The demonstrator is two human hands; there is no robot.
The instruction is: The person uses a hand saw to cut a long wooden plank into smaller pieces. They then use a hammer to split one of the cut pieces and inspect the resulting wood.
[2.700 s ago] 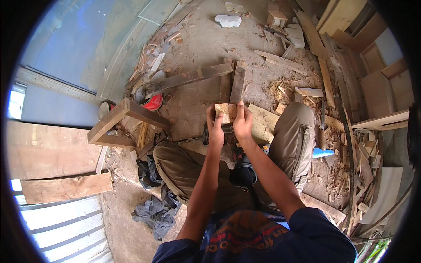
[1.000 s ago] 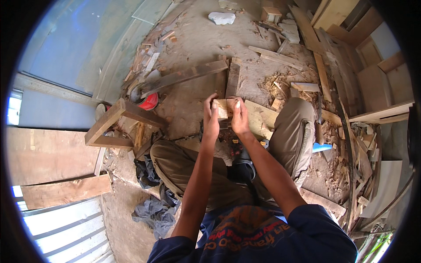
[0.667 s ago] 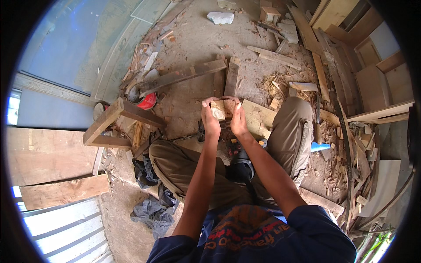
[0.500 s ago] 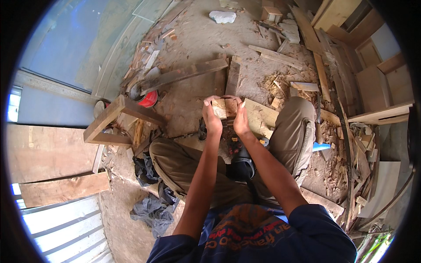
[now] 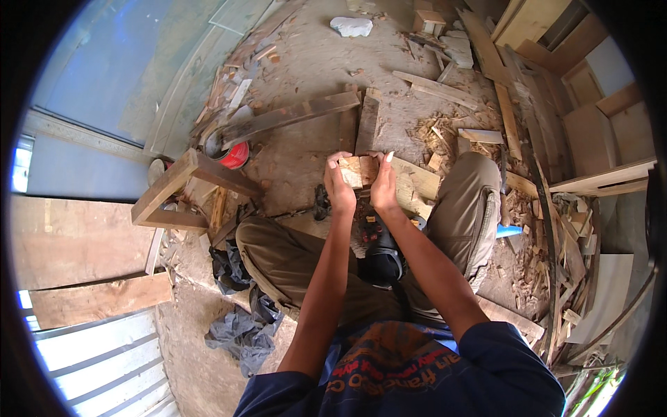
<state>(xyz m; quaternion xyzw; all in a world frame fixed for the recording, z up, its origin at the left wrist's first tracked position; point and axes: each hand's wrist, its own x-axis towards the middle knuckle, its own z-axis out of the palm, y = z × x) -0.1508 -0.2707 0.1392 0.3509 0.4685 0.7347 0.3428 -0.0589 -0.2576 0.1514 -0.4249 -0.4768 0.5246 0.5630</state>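
Between my palms, just beyond my lap, sit two short wooden blocks pressed side by side. The left one is a pale block (image 5: 350, 172); the right one is a reddish-brown block (image 5: 368, 171). My left hand (image 5: 338, 186) is wrapped along the pale block's outer side, and my right hand (image 5: 383, 185) along the brown block's. Both thumbs point up, and the other fingers curl round the far side, partly hidden. Below the hands, between my legs, lies a black power tool (image 5: 381, 258), partly covered by my right forearm.
A wooden frame (image 5: 164, 187) stands at left beside a red can (image 5: 235, 156). Long boards (image 5: 299, 117) lie ahead, with wood shavings (image 5: 432, 133) to their right. Crumpled black plastic (image 5: 243, 333) is by my left leg. Stacked planks and a shelf (image 5: 604, 179) line the right side.
Both hands have shifted very slightly right with the two blocks, which stay pressed together. Little else differs.
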